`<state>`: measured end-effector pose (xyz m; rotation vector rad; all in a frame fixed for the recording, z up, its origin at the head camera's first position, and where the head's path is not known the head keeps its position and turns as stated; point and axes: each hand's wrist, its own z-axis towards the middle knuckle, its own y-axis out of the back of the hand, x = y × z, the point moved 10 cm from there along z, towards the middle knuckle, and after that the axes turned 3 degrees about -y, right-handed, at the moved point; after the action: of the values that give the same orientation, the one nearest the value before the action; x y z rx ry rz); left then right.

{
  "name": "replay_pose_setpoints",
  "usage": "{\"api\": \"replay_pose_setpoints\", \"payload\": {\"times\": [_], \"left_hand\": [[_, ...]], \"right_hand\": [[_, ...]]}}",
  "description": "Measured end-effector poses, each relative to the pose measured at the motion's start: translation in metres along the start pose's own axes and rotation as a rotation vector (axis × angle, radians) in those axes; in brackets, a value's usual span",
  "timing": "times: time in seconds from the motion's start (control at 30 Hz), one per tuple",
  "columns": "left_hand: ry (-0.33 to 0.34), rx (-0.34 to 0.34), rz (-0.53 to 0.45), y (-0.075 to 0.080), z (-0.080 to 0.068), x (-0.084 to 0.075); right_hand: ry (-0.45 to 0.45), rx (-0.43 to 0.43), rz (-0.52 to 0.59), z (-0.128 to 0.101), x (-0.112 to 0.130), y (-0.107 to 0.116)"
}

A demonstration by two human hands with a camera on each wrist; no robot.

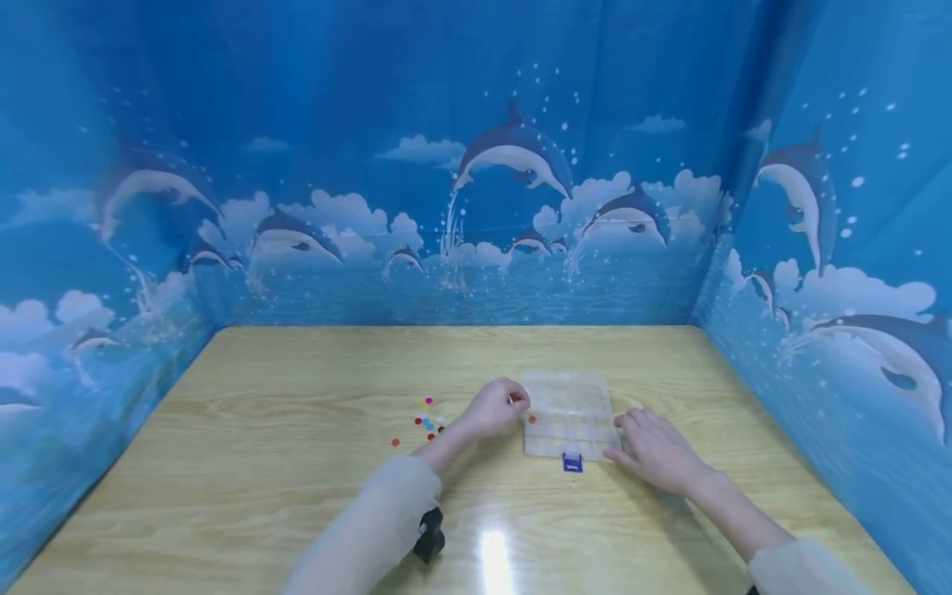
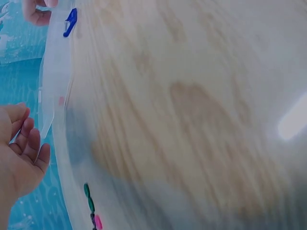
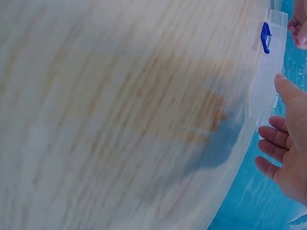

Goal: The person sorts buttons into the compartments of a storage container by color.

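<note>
A clear plastic box [image 1: 568,434] with a blue latch [image 1: 573,463] at its front lies on the table, a small orange disc [image 1: 531,419] showing at its left side. My left hand [image 1: 497,406] is at the box's left edge. In the left wrist view, the left hand's [image 2: 21,148] thumb and forefinger come together at the tips and the other fingers bend loosely; whether something small is between them is hidden. My right hand [image 1: 658,450] rests at the box's right edge, thumb near the front corner. The right wrist view shows that hand [image 3: 290,139] with fingers relaxed.
Left of my left forearm lie several small coloured discs [image 1: 428,426], with one orange disc [image 1: 396,442] a little apart. A wooden table [image 1: 297,496] carries everything. Blue dolphin-print curtains [image 1: 357,165] stand along its back and sides.
</note>
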<state>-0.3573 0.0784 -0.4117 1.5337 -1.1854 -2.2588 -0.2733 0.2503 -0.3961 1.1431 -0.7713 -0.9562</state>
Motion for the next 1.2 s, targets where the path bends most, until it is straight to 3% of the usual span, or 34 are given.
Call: {"api": "replay_pose_setpoints", "payload": {"times": [0.5, 0.87, 1.2], "left_hand": [[0.077, -0.006, 0.01, 0.03, -0.013, 0.022], [0.198, -0.105, 0.023, 0.069, -0.025, 0.057], [0.227, -0.172, 0.0, 0.098, -0.041, 0.084]], "right_hand": [[-0.003, 0.015, 0.011, -0.001, -0.001, 0.0], [-0.005, 0.017, 0.022, 0.0, -0.001, -0.003], [-0.005, 0.017, 0.018, 0.001, -0.001, -0.004]]}}
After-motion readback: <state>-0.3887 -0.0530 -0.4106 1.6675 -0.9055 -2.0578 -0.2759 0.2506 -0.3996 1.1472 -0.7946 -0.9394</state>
